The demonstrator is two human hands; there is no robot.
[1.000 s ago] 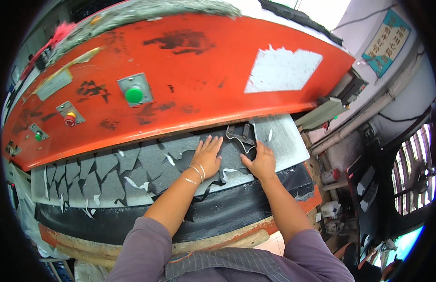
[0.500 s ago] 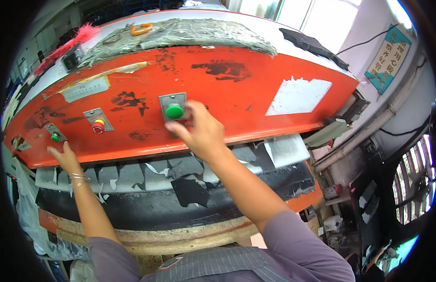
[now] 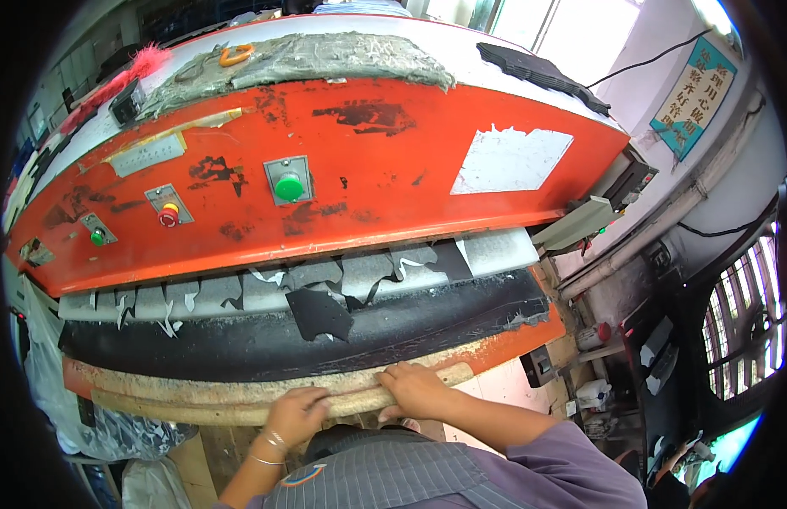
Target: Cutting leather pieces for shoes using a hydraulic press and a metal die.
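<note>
Both of my hands are down at the front edge of a large orange-red press (image 3: 402, 187). My left hand (image 3: 295, 416) curls its fingers over a worn wooden rail (image 3: 181, 411). Farther right along that rail, my right hand (image 3: 416, 392) is bent over it too. Beyond the rail lies a black padded strip (image 3: 215, 349), then a whitish board (image 3: 510, 249) with torn dark sheet material (image 3: 319, 283) on it. A loose black scrap (image 3: 320, 316) overhangs the strip. The press front carries a big green button (image 3: 288, 187), a red knob (image 3: 168, 215) and a small green button (image 3: 98, 237).
On top of the press are a grey ragged cloth (image 3: 325, 64), an orange hook-shaped item (image 3: 236, 56), a pink fluffy thing (image 3: 151, 61) and stacked black sheets (image 3: 542, 78). Clear plastic (image 3: 50, 373) hangs at the left. Clutter and a pipe (image 3: 656, 229) stand at the right.
Both hands have left the button area of the press front and come down toward me onto the wooden rail. The right hand was beside the big green button, the left near the small one.
</note>
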